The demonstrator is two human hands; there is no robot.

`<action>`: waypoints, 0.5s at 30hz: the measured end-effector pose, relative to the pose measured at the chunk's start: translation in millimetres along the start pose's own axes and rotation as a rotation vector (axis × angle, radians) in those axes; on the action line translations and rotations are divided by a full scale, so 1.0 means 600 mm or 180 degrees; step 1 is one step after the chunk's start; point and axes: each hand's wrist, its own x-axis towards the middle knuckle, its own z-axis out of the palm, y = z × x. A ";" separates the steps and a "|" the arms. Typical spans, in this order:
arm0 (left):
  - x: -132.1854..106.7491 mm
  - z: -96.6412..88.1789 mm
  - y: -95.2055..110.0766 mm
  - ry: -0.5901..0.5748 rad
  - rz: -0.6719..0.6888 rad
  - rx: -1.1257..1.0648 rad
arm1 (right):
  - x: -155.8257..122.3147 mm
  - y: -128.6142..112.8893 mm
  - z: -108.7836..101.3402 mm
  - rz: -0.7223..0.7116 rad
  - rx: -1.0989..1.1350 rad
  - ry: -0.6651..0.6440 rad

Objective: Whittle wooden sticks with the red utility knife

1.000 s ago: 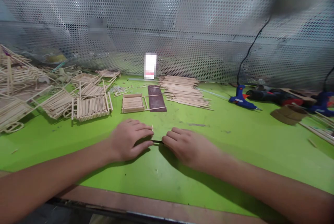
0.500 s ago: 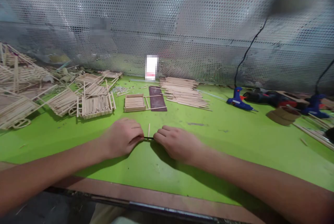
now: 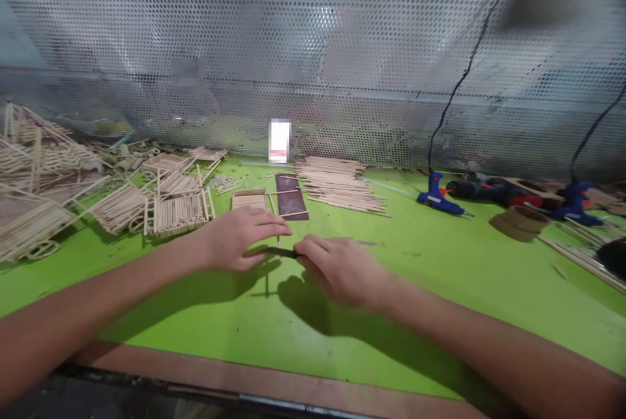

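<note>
My left hand [image 3: 239, 238] and my right hand [image 3: 337, 269] hold a thin black strip [image 3: 278, 252] between them, one end in each set of fingers. They hold it above the green tabletop [image 3: 440, 295], and their shadows fall on the surface below. A thin wooden stick [image 3: 278, 235] stands crosswise at the strip, close to my left fingers. Its lower part is blurred, so I cannot tell how it joins the strip.
Beyond my hands lie a small stick frame [image 3: 248, 199], a dark board [image 3: 291, 197] and a stack of wooden sticks [image 3: 340, 184]. Stick structures [image 3: 178, 214] crowd the left. A blue glue gun [image 3: 437, 196] lies right, before a perforated metal screen [image 3: 313, 47].
My hands have lifted the strip off the tabletop and moved closer together. The strip now tilts slightly, and the view has shifted upward.
</note>
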 end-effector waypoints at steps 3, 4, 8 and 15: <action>0.014 0.013 0.011 0.0251 0.0177 -0.0006 | -0.008 0.007 -0.008 0.0051 0.0333 0.0299; 0.015 0.020 0.014 0.0360 0.0192 -0.0018 | -0.009 0.009 -0.008 0.0008 0.0418 0.0392; 0.006 0.043 0.017 0.0426 0.0015 -0.0035 | -0.004 0.023 -0.005 0.0195 0.0441 0.0654; -0.007 0.051 0.019 0.0491 -0.0222 -0.0178 | 0.014 0.078 0.005 0.1083 -0.0286 -0.0153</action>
